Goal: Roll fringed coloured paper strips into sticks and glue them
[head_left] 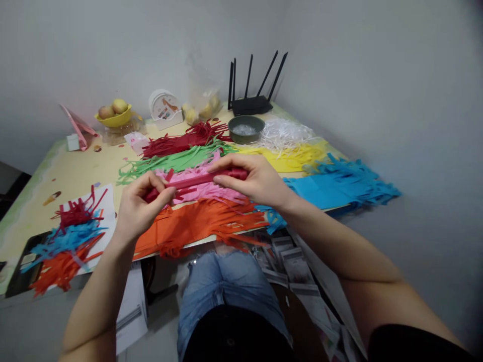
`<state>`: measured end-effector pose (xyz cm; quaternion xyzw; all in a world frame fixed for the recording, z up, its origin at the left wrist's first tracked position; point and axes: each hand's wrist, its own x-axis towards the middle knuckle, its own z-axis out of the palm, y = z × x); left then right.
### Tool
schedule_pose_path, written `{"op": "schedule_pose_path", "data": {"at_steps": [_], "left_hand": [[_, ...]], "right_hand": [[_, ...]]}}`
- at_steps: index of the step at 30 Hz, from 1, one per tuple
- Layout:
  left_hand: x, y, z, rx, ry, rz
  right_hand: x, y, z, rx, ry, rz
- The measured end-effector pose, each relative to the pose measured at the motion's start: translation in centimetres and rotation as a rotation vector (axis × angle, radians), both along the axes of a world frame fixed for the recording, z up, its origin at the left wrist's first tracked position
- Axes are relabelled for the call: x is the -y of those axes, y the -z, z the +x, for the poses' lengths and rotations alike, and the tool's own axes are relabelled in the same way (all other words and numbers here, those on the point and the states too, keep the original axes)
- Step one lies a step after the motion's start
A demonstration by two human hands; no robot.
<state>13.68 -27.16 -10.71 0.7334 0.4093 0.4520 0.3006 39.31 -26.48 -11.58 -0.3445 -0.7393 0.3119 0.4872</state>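
— Where's the dark red strip [194,181]?
— Held taut above the pink fringe [211,192], between both hands.
— How do they grip it?
— The left hand [145,198] pinches one end, the right hand [251,180] the other.
— And around it?
— Orange fringe [196,218] nearer the person, green fringe [177,160] beyond the pink, blue fringe [332,186] rightward; a black router [251,105] stands farther back on the surface [81,171].
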Motion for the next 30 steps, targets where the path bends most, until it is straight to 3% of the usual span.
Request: {"op": "schedule_pose_path", "data": {"at_steps": [4, 8, 14, 18, 22, 27, 30], "left_hand": [[0.2, 0.1, 0.2, -0.184, -0.087, 0.146], [0.3, 0.0, 0.1, -0.235, -0.086, 0.125], [0.4, 0.3, 0.2, 0.165, 0.016, -0.237], [0.2, 0.4, 0.5, 0.387, 0.018, -0.391], [-0.1, 0.6, 0.6, 0.492, 0.063, -0.442], [-0.4, 1.0, -0.2, 0.436, 0.12, -0.444], [-0.7, 0.2, -0.6, 0.13, 0.176, -0.354]], "right_hand": [[0.2, 0.0, -0.2, 0.152, 0.136, 0.055], [0.1, 0.0, -0.2, 0.127, 0.127, 0.025], [-0.1, 0.3, -0.3, -0.246, -0.183, -0.332], [-0.6, 0.7, -0.5, -0.415, -0.274, -0.431], [-1.2, 1.1, -0.3, -0.473, -0.348, -0.495], [-1.6, 0.7, 0.6, -0.268, -0.358, -0.311], [-1.3, 0.0, 1.2, 0.013, -0.292, -0.067]]}}
